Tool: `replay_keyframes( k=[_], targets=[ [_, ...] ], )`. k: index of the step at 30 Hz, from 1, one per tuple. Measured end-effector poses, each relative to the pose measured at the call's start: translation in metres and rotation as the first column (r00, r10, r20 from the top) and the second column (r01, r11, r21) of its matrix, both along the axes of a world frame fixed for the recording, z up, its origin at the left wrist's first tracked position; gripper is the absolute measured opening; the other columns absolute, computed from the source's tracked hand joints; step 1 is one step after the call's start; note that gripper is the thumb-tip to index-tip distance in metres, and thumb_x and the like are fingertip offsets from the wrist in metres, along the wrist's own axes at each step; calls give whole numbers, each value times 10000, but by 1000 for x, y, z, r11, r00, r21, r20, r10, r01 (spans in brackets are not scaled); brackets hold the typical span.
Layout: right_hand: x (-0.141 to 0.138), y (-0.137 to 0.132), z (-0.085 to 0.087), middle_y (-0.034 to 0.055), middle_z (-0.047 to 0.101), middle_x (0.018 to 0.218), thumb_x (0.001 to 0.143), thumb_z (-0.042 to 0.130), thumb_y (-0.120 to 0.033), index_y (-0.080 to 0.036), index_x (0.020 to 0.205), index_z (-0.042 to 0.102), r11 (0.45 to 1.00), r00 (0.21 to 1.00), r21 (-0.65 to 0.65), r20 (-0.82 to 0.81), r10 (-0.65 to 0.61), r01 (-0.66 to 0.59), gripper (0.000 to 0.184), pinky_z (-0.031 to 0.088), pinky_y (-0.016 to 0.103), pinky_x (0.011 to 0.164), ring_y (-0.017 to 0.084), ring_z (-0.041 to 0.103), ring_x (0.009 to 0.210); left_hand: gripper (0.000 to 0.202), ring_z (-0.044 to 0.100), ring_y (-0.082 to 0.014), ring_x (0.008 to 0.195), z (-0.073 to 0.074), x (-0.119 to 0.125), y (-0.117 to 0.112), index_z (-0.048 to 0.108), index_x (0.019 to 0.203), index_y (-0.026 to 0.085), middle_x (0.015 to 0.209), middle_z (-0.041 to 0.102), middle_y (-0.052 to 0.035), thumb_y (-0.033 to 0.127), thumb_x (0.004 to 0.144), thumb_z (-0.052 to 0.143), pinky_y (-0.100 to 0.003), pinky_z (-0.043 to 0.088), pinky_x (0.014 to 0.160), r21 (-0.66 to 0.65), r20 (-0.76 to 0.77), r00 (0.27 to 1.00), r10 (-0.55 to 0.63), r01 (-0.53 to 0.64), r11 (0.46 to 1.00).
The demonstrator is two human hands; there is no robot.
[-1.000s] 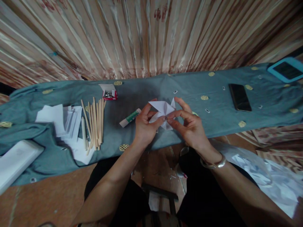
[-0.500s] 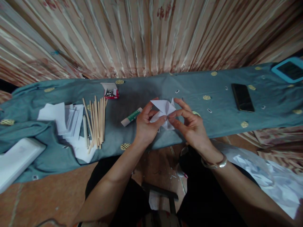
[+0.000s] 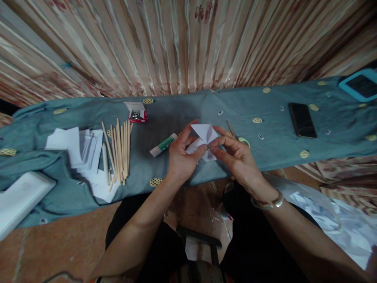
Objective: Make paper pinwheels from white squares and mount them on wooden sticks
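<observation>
Between left hand [image 3: 181, 157] and right hand [image 3: 235, 155], folded paper [image 3: 204, 133] points away.

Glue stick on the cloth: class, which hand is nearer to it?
Left. The left hand is just beside the glue stick, not touching it; the right hand is farther, on the other side of the folded paper.

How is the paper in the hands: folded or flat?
Folded: the paper shows pointed flaps meeting at its centre, where the left hand and right hand pinch it.

Dim, soft indoor light, murky shadow below, strong wide-angle bending at edges, slight softness
</observation>
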State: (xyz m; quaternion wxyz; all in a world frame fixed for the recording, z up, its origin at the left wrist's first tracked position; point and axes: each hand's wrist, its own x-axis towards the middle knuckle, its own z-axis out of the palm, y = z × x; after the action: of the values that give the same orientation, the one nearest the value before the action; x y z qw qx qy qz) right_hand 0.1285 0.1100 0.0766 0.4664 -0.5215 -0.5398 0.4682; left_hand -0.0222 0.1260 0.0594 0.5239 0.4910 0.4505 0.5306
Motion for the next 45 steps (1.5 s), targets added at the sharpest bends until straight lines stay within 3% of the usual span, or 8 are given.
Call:
replay_keyframes(
  k=[3, 10, 19, 28, 37, 42, 45],
  targets=[
    [-1, 0, 0, 35, 584, 1371, 757, 776, -390, -271, 786, 725, 999, 999, -46, -45, -1, -1, 132, 232, 488, 1179, 277, 431, 1377, 640, 646, -148, 688, 0, -1, -2, 528, 1345, 226, 837, 724, 10, 154, 729, 683, -244, 498, 620, 47, -67, 998, -4, 7, 999],
    [-2, -1, -2, 44, 700, 1083, 740, 776, -458, -244, 766, 713, 989, 987, -132, -153, 40, -61, 225, 458, 411, 959, 249, 595, 1115, 627, 670, -180, 836, -1, -5, -3, 518, 1363, 241, 903, 720, -7, 148, 763, 672, -289, 529, 750, 137, -167, 986, -8, 32, 990],
    [-2, -1, -2, 19, 704, 916, 739, 764, -478, -248, 740, 689, 981, 981, -170, -184, 61, -93, 242, 480, 358, 856, 210, 623, 950, 637, 662, -182, 852, 0, -6, -5, 489, 1392, 229, 942, 711, -24, 192, 781, 665, -287, 518, 778, 157, -216, 976, -27, 62, 986],
    [-5, 0, 6, -9, 660, 790, 681, 801, -380, -230, 677, 696, 960, 952, -258, -304, 22, -104, 183, 454, 316, 816, 166, 583, 815, 641, 638, -181, 807, 2, -8, -3, 490, 1388, 198, 904, 703, -31, 244, 783, 697, -287, 507, 740, 155, -249, 967, -51, 91, 984],
    [-6, -2, 5, -12, 655, 812, 680, 808, -375, -235, 710, 698, 961, 946, -260, -325, 6, -95, 180, 452, 303, 787, 141, 555, 744, 626, 652, -182, 849, -1, -11, -2, 508, 1380, 223, 969, 709, -36, 244, 784, 700, -276, 509, 742, 159, -219, 973, -73, 109, 981],
    [-7, -2, 1, -5, 678, 1078, 649, 833, -353, -259, 763, 695, 976, 946, -216, -319, -52, -19, 202, 487, 308, 827, 154, 613, 876, 600, 679, -209, 925, 1, -10, -2, 527, 1360, 218, 1058, 726, -62, 253, 786, 697, -303, 530, 785, 141, -177, 980, -87, 112, 984],
    [-9, -1, 0, -8, 686, 1145, 602, 862, -348, -286, 896, 699, 976, 939, -217, -327, -103, 32, 342, 513, 325, 869, 179, 634, 966, 575, 684, -218, 952, 1, -9, -2, 546, 1336, 225, 1103, 721, -69, 264, 784, 703, -321, 541, 816, 140, -155, 983, -95, 117, 983]
  ],
)
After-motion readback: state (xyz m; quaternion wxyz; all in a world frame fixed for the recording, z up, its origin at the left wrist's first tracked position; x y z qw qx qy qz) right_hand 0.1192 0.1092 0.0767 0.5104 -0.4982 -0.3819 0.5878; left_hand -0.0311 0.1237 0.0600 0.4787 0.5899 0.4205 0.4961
